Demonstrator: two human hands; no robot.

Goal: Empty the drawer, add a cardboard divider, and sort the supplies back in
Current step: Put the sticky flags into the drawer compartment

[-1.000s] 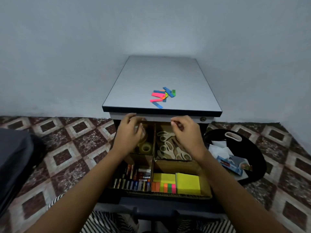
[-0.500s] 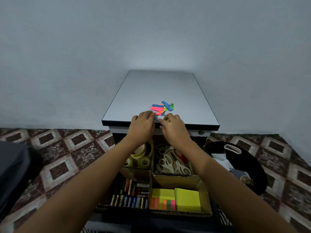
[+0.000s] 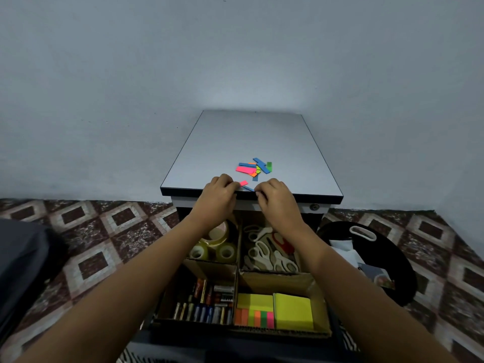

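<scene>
— Where are the hands?

— Both at the front edge of the cabinet top (image 3: 248, 137), above the open drawer (image 3: 235, 339). The left hand (image 3: 217, 196), fingers curled, pinches the near end of a pink tab (image 3: 244, 183). The right hand (image 3: 277, 199) curls its fingertips over the end of a blue strip (image 3: 248, 188); from here I cannot tell whether it is pinched or only touched.

— And the other tabs?

— A loose pile of coloured tabs (image 3: 255, 167) lies just behind the hands, on the cabinet top.

— The drawer?

— A cardboard divider (image 3: 275, 280) splits it into four compartments. Tape rolls (image 3: 214, 244) sit back left, scissors (image 3: 269, 254) back right, batteries (image 3: 207, 306) front left, sticky notes (image 3: 277, 310) front right.

— Anything beside it?

— A black basket (image 3: 392, 260) holding papers stands on the tiled floor, right of the cabinet.
</scene>
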